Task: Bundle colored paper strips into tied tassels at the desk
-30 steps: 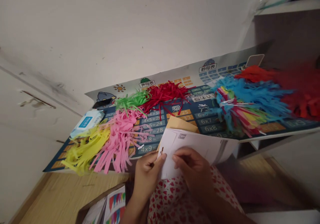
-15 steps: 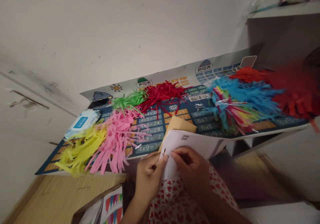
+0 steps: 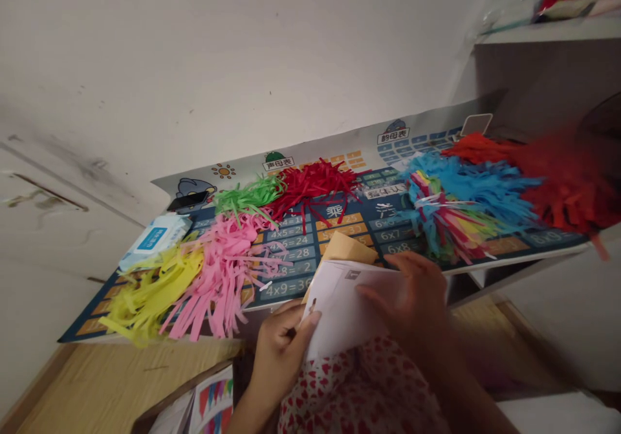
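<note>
My left hand point(image 3: 281, 343) is closed on the left edge of a stack of white paper sheets point(image 3: 334, 311), its thumb near a small slot in them. The top sheet bears a small dark printed square. Behind the sheets a tan piece of paper or card point(image 3: 347, 248) sticks up. Over their right side is my right hand point(image 3: 412, 298), somewhat blurred, thumb and fingers spread apart. Its thumb lies across the front of the sheets, and the fingertips reach past the top edge. The hand hides the sheets' right end.
A chart-covered table point(image 3: 291, 269) bears yellow point(image 3: 158, 288), pink point(image 3: 223, 266), green point(image 3: 250, 195), crimson point(image 3: 315, 185), blue point(image 3: 485, 182), multicoloured point(image 3: 446, 217) and red point(image 3: 557, 182) fringe bundles. A wipes pack point(image 3: 155, 240) lies left. Below stands an open box point(image 3: 182, 389).
My right hand has moved right from beside the left thumb, and its fingers have spread from a pinch. The left hand still holds the sheets. The view has shifted slightly.
</note>
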Available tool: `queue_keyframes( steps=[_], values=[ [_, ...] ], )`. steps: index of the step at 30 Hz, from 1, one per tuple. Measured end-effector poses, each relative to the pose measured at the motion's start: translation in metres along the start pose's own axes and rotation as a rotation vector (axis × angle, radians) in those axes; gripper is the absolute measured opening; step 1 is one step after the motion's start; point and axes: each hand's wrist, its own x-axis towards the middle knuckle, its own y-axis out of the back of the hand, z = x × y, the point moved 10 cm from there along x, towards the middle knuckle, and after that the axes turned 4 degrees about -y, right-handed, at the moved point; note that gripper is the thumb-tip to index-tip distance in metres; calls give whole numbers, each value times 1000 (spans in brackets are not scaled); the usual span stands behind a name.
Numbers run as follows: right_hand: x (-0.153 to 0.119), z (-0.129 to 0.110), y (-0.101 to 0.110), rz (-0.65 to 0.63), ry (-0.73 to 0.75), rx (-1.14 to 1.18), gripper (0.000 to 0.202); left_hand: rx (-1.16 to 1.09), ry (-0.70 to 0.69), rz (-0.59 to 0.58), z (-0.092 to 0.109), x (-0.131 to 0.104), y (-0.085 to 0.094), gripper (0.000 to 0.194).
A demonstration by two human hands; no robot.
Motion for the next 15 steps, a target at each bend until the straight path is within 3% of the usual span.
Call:
queue_keyframes(
  steps=[4,7,11,13,15],
  values=[
    [3,-20,-10,-202,233,45,39,10,16,-65,-6,4,-3,25],
    [-8,-42,-6,-170,291,10,31,33,71,-56,-16,6,-3,27],
    [-25,-63,1,-146,362,15,22,86,46,23,-11,5,8,31],
    [-24,-55,10,-136,366,44,27,118,65,105,-10,2,27,31],
    [-12,-23,29,-34,207,54,44,143,147,204,-17,-2,53,29]
  ],
)
